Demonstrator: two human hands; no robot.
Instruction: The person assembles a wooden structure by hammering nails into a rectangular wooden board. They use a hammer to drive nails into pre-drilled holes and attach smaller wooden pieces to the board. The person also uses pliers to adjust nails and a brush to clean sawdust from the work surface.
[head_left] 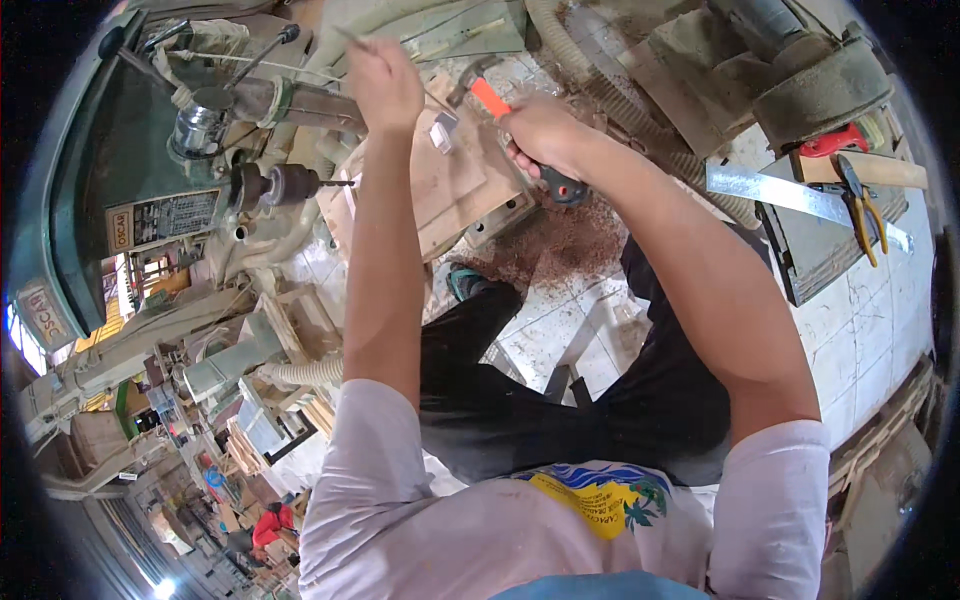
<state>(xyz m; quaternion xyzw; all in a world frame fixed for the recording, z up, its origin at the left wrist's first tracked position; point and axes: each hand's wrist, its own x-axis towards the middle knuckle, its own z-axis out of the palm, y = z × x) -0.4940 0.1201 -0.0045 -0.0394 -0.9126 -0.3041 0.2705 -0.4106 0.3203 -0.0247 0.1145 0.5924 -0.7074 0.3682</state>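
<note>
My left hand (pixel 385 80) is raised at the top of the view, its fingers closed on a thin rod (pixel 350 40) that sticks out to the upper left. My right hand (pixel 545 135) grips a tool with an orange tip (pixel 490 97) and a black handle (pixel 562 186). Both hands are over a stack of flat wooden pieces (pixel 450 185) on the machine's table. Left of the wood, a drill chuck (pixel 290 185) with a thin bit (pixel 338 183) points horizontally at the stack, a little short of it. What the tool's working end touches is hidden by my hand.
A green machine body (pixel 110 170) fills the left side. At right, a bench holds a steel ruler (pixel 790 195), yellow-handled pliers (pixel 862 212) and a red-handled tool (pixel 835 140). A ribbed dust hose (pixel 640 125) runs behind. Reddish sawdust (pixel 560 240) lies on the tiled floor by my legs.
</note>
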